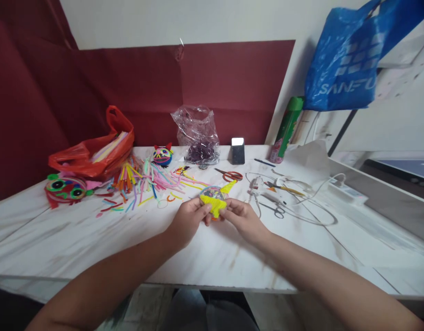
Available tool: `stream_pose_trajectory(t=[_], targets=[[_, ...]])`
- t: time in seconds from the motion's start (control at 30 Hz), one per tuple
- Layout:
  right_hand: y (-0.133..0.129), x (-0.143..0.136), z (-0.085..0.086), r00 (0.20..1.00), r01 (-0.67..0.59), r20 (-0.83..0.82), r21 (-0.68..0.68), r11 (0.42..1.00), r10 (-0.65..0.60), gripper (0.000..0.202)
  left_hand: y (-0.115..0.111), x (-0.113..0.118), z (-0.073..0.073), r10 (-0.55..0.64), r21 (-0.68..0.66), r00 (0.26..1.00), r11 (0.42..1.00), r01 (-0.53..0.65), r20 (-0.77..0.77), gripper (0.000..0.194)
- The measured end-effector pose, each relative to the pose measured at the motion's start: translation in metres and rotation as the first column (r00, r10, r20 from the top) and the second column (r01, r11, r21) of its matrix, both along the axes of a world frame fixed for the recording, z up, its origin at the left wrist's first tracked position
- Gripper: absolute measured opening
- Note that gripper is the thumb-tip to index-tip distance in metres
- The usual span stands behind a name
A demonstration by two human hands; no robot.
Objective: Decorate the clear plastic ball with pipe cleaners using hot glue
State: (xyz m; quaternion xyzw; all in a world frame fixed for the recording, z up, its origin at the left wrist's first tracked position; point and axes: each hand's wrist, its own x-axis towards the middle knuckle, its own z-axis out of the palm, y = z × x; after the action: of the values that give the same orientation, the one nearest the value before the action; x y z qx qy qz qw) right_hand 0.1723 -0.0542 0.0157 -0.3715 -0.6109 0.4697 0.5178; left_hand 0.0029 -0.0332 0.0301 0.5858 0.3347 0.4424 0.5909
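Observation:
A small round pipe-cleaner craft (pixel 214 202) is held low over the table between both hands. Bright yellow covers its front, one yellow point sticks up at the upper right, and bits of blue and orange show round the edge. My left hand (pixel 191 218) pinches its left side with thumb and fingers. On the other side, my right hand (pixel 242 218) grips the lower right edge in the same way. The fingers behind the craft are mostly hidden. Just beyond it lie orange-handled scissors (pixel 232 176), and loose pipe cleaners (pixel 156 179) spread to the left.
A red plastic bag (pixel 94 156) and a finished-looking craft face (pixel 67 189) stand at left. Behind are a small craft ball (pixel 162 156), a clear bag (pixel 200 138), a black box-like object (pixel 238 151) and a green can (pixel 287 128). Cables (pixel 318 220) and small scissors (pixel 275 210) lie right.

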Motion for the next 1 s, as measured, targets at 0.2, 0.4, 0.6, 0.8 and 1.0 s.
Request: stream_pose_trajectory(t=[0.2,0.4,0.6,0.8,1.0], targets=[[-0.005,0.003,-0.004,0.995,0.075,0.065,0.002,0.997,-0.075,0.027,-0.004,-0.003,0.005,0.08,0.146,0.973,0.988,-0.049,-0.216,0.023],[-0.009,0.001,-0.011,0.986,0.115,0.114,0.056,0.992,-0.121,0.031,-0.007,-0.001,-0.009,0.053,0.195,0.953,0.981,0.006,-0.297,0.019],[-0.005,-0.003,-0.021,0.998,0.06,0.015,-0.043,0.997,-0.06,0.043,0.001,-0.004,-0.018,0.15,0.461,0.928,0.887,0.026,-0.341,0.012],[-0.001,-0.004,-0.03,0.998,-0.012,-0.064,-0.121,0.993,0.004,0.046,0.008,-0.009,-0.021,0.118,0.49,0.93,0.868,0.073,-0.347,0.013],[-0.009,-0.005,-0.024,1.0,0.015,0.014,-0.116,0.993,-0.013,0.047,0.002,-0.014,-0.022,0.015,0.345,0.954,0.934,0.093,-0.298,0.018]])
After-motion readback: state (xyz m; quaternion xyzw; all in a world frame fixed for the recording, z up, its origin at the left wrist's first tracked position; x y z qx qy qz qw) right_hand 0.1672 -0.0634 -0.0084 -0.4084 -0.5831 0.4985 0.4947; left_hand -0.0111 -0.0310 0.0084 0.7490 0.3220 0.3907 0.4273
